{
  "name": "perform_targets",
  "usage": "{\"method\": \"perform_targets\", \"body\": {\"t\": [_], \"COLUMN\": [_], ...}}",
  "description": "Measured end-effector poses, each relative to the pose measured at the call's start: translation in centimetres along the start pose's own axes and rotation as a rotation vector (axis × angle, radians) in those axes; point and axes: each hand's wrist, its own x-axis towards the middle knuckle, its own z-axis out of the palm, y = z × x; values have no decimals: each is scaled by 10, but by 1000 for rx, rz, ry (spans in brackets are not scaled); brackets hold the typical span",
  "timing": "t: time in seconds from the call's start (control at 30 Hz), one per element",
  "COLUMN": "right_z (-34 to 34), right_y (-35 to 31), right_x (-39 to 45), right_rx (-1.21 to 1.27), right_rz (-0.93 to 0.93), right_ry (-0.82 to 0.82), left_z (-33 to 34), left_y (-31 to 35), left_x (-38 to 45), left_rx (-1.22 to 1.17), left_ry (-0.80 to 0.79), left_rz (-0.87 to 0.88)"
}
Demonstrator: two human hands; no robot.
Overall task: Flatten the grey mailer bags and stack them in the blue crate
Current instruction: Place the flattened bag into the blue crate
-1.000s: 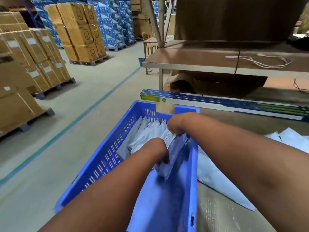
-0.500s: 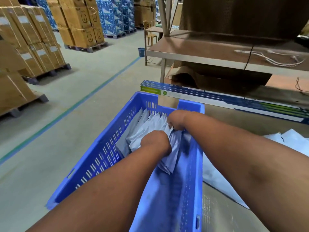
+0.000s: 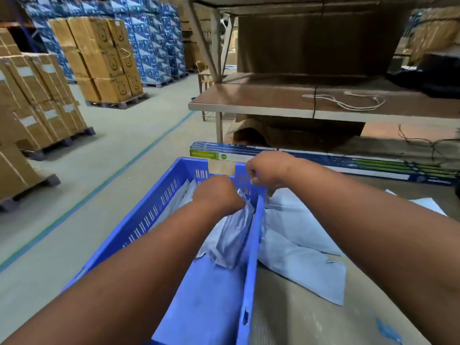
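Right, left hand: your left hand (image 3: 219,195) is curled down into the blue crate (image 3: 139,227), fingers gripping the top of a crumpled grey mailer bag (image 3: 231,235) against the right wall.
Right hand: your right hand (image 3: 267,170) sits clenched over the crate's far right corner; whether it pinches anything, I cannot tell.
Stack: flattened mailers (image 3: 174,205) lean at the far end.
Risk: that bag looks bunched, so pressing now could crease it or snag it on the rim.
Room: bare crate floor lies nearer you; loose mailers (image 3: 303,247) wait just right of the crate.
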Motion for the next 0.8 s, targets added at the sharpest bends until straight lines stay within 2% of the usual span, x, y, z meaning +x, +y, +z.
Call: {"method": "perform_targets", "body": {"t": [0.17, 0.33, 0.43, 0.53, 0.67, 0.8], "right_z": [5, 70, 135, 183, 231, 249], "right_y": [48, 73, 65, 45, 31, 41], "right_x": [-64, -135, -174, -203, -227, -253], "right_rx": [116, 303, 434, 481, 331, 383], "right_rz": [98, 245, 256, 233, 196, 158], "right_ry": [160, 334, 294, 132, -16, 15], "left_z": [-33, -9, 20, 61, 125, 166], "left_y": [61, 127, 157, 168, 156, 152], "left_x": [-6, -35, -61, -77, -89, -102], "left_rx": [65, 141, 346, 475, 515, 495], "left_ry": [59, 59, 28, -85, -244, -333], "left_rz": [102, 209, 368, 486, 544, 581]}}
